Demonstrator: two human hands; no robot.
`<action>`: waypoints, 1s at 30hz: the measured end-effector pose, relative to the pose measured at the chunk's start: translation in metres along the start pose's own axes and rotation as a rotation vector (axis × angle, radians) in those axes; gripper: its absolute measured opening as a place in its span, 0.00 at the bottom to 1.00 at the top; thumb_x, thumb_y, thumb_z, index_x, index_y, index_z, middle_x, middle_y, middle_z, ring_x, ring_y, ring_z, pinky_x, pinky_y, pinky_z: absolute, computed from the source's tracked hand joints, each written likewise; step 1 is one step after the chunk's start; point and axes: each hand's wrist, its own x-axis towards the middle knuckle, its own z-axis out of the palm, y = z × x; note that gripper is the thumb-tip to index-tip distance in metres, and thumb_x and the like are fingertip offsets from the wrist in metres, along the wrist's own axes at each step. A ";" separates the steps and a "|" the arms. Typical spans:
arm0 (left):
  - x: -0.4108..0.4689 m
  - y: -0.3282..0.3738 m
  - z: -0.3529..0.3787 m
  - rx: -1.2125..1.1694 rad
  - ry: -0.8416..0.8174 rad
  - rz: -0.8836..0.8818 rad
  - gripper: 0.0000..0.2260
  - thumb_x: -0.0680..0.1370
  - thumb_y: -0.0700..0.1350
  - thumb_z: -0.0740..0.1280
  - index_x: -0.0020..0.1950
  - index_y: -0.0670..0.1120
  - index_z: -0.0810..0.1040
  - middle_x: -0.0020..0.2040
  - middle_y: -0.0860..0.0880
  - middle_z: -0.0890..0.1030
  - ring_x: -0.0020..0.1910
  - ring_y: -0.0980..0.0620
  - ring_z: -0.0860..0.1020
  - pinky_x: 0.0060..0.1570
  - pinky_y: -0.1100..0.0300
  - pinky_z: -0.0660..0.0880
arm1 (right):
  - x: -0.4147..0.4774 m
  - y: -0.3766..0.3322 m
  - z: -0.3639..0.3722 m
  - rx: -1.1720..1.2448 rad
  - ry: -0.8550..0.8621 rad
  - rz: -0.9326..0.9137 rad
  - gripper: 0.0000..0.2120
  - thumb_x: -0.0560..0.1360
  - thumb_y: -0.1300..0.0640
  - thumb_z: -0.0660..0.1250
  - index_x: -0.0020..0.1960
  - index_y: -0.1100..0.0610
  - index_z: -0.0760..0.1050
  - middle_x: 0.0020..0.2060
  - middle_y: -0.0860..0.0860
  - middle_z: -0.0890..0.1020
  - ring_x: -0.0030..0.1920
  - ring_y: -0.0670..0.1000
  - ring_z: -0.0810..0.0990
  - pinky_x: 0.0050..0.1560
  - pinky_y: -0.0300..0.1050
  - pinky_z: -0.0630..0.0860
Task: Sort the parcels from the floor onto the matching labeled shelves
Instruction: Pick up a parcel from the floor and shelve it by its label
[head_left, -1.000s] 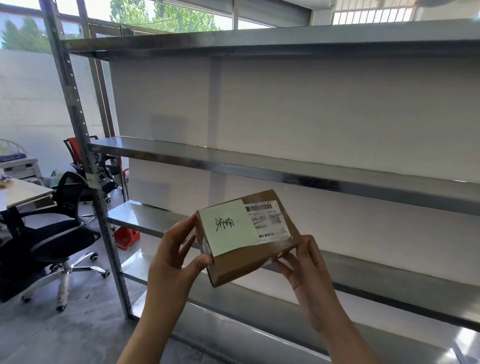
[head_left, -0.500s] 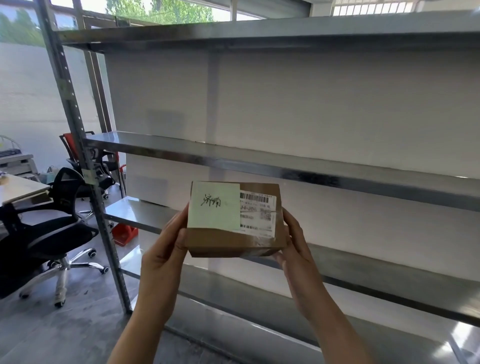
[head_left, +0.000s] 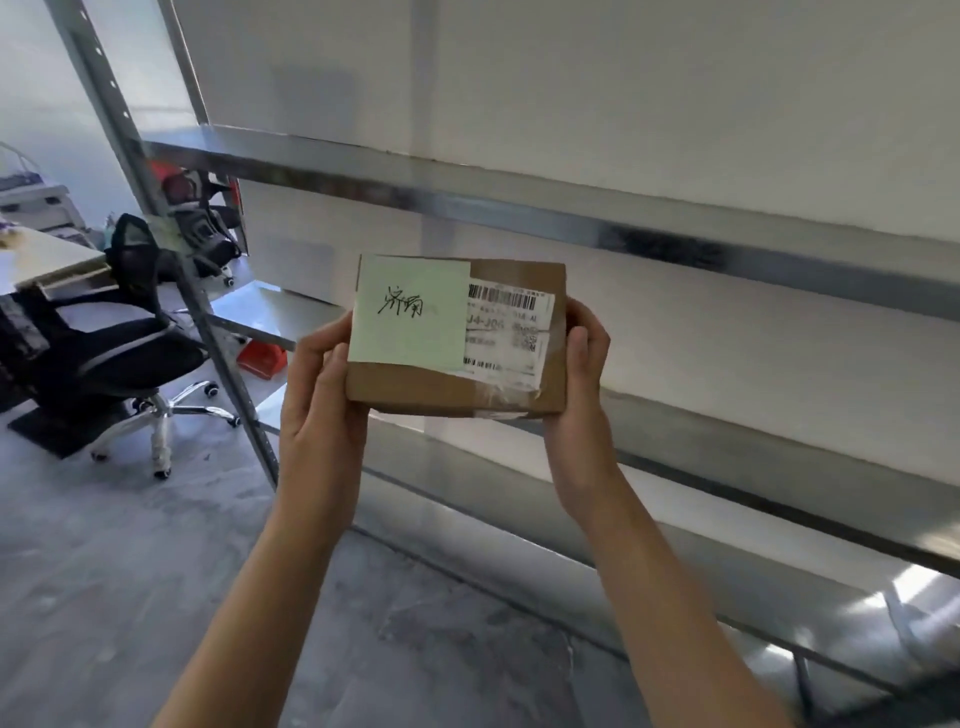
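Observation:
A small brown cardboard parcel (head_left: 511, 387) is held up in front of the metal shelving, its top facing me. A pale green note (head_left: 410, 312) with black handwriting covers its left half; a white barcode label (head_left: 506, 332) lies beside it. My left hand (head_left: 322, 395) grips the parcel's left end, thumb along the side. My right hand (head_left: 584, 379) grips the right end, fingers wrapped behind. The shelf boards (head_left: 675, 239) behind the parcel carry nothing that I can see.
A steel upright (head_left: 156, 208) of the rack stands at left. Beyond it are black office chairs (head_left: 130, 358), a desk (head_left: 47, 254) and a red object (head_left: 262, 358) on the grey floor. Lower shelf boards (head_left: 727, 545) run to the right.
The parcel has turned level and square to me and now sits held by both ends. My view has dropped, so the top shelf is out of sight.

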 end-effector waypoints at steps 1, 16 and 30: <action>0.005 -0.003 0.002 0.004 0.007 -0.006 0.13 0.85 0.38 0.54 0.59 0.48 0.77 0.61 0.44 0.79 0.61 0.48 0.75 0.59 0.58 0.73 | 0.006 0.006 -0.002 -0.003 -0.009 0.011 0.23 0.81 0.39 0.50 0.72 0.46 0.62 0.73 0.52 0.71 0.71 0.51 0.74 0.67 0.62 0.75; 0.071 -0.018 -0.008 0.328 0.354 -0.005 0.14 0.83 0.36 0.54 0.51 0.52 0.75 0.51 0.54 0.83 0.49 0.58 0.79 0.44 0.67 0.75 | 0.127 0.089 0.019 0.141 -0.422 0.150 0.27 0.81 0.39 0.49 0.79 0.45 0.59 0.74 0.49 0.72 0.73 0.50 0.72 0.73 0.61 0.69; 0.102 -0.041 -0.037 0.347 0.536 0.035 0.13 0.83 0.40 0.53 0.54 0.54 0.73 0.60 0.49 0.79 0.58 0.52 0.77 0.50 0.60 0.74 | 0.180 0.130 0.060 0.265 -0.634 0.201 0.27 0.81 0.44 0.47 0.79 0.48 0.58 0.72 0.51 0.74 0.71 0.48 0.75 0.62 0.39 0.77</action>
